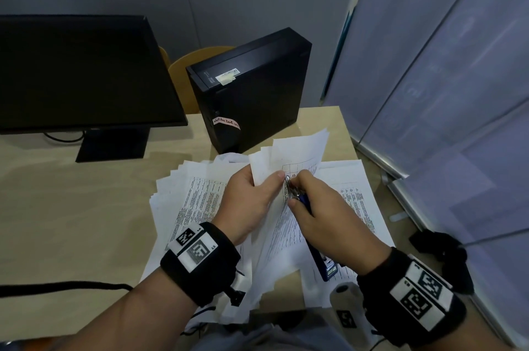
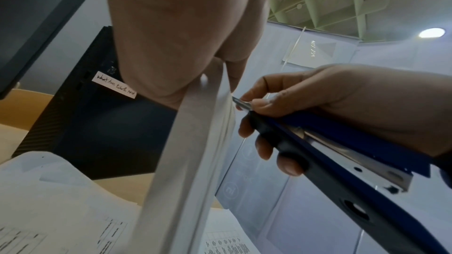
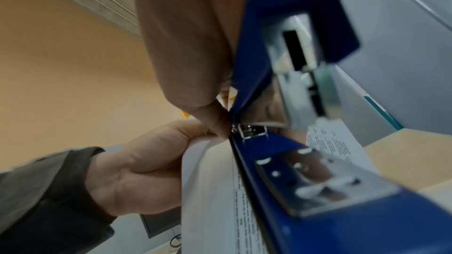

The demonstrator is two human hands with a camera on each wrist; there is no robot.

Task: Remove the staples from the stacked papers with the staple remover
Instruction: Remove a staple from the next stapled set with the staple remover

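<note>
My left hand (image 1: pixel 252 201) pinches the lifted sheets (image 1: pixel 289 156) at centre frame; my right hand (image 1: pixel 323 213) grips the blue remover (image 1: pixel 303 201), its metal tip (image 1: pixel 287 178) touching the paper just beside the left thumb. The tool's long axis runs from lower right up to that corner. I judge the thumb crowds the pry. Loose papers (image 1: pixel 194 193) lie below, the black computer (image 1: pixel 252 87) behind.

**Readable marks**

The left wristband (image 1: pixel 197 249) carries square coded markers and the letters "LS". A handwritten label (image 2: pixel 115 87) on the black computer (image 1: pixel 252 87) begins "what"; the remaining words are unclear. Print on the papers (image 1: pixel 200 196) is too small to read.
</note>
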